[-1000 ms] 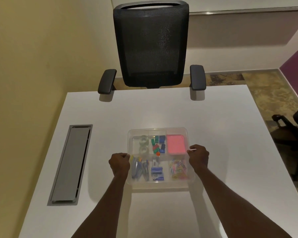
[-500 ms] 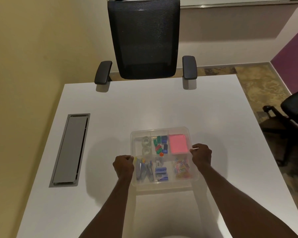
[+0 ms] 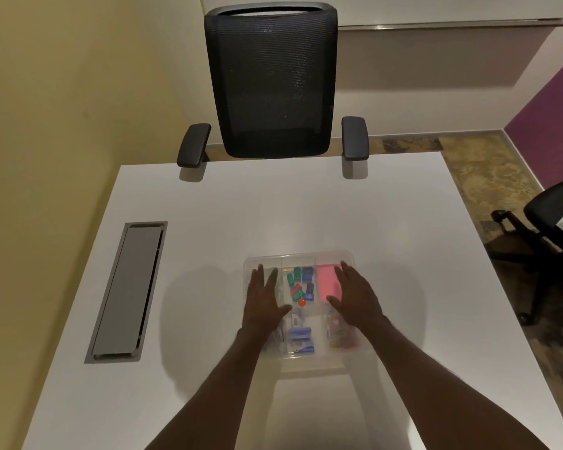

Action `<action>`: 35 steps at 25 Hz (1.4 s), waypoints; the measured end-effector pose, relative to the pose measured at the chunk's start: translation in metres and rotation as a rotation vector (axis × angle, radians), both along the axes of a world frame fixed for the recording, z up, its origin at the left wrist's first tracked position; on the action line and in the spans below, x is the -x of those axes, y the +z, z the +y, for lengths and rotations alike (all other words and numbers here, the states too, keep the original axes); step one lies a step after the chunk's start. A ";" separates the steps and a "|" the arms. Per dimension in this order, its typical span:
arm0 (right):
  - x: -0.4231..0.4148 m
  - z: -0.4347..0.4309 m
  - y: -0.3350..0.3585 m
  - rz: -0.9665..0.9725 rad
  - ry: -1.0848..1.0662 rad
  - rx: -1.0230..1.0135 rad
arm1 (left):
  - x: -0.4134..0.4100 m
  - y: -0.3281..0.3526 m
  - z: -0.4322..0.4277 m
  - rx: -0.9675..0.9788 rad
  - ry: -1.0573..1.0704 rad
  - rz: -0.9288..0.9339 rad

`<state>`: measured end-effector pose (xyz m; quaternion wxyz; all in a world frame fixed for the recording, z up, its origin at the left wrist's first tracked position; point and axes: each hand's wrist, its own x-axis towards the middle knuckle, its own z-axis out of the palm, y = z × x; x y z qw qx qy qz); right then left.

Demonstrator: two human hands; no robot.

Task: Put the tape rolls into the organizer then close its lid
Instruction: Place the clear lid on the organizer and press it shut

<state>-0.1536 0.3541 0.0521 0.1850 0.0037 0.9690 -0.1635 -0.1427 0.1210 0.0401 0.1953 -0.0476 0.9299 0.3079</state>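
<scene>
A clear plastic organizer with several compartments sits on the white table, its transparent lid lying down over it. My left hand rests flat, fingers spread, on the lid over the back left compartment, hiding the tape rolls there. My right hand lies flat on the lid over the pink pad at the back right. Green and blue clips show between my hands. Blue staplers and coloured clips fill the front compartments.
The white table has a grey cable hatch at the left. A black mesh office chair stands at the far edge. Another black chair stands on the floor at the right. A yellow wall runs along the left.
Both hands have left the organizer's side edges, where they were shut, and now lie open and flat on top of the lid. The camera view shifted slightly.
</scene>
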 end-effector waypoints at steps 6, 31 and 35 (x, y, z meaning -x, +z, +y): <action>0.001 -0.001 -0.017 -0.111 0.037 -0.052 | 0.010 -0.017 0.016 0.036 -0.077 -0.094; 0.047 0.007 -0.005 -0.114 0.069 -0.156 | 0.057 -0.023 0.067 0.235 -0.320 -0.159; 0.052 0.006 -0.004 -0.113 0.051 -0.131 | 0.058 -0.021 0.068 0.220 -0.322 -0.178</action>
